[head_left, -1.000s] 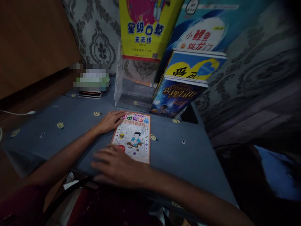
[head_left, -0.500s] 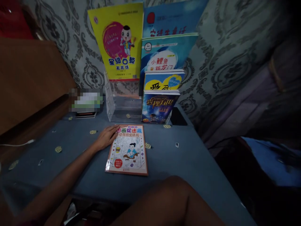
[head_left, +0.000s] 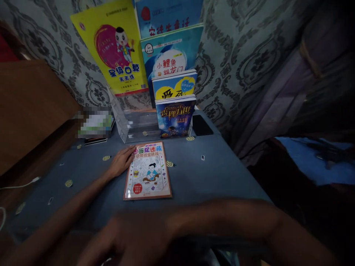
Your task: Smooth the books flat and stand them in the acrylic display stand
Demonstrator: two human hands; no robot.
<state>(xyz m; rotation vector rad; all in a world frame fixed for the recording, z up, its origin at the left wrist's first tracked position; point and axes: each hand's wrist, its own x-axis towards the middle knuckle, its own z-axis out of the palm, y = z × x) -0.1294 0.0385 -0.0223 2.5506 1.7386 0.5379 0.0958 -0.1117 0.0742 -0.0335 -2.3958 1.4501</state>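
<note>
On the table lies a picture book [head_left: 148, 173] with an orange border and a seated figure on its cover. My left hand [head_left: 121, 161] rests flat beside it, fingertips touching its upper left edge. Low in the view, my right hand [head_left: 135, 234] is smeared by motion, nearer to me than the book, and its fingers cannot be made out. Behind the book stands a clear stepped rack [head_left: 133, 129]. It bears a yellow workbook [head_left: 116, 51] at the left and several story books at the right, with a dark blue book [head_left: 176, 118] in front.
A black phone-like slab [head_left: 202, 125] lies right of the rack. Left of the rack is a small pile of books [head_left: 95, 141], partly blurred out. A white cable [head_left: 22, 184] runs in at the left, below a brown wooden panel [head_left: 33, 111]. A curtain hangs at the right.
My right arm has swung leftward across the bottom of the view, bringing the hand into sight. The left hand stays at the book. The whole scene has shifted left as my head turned.
</note>
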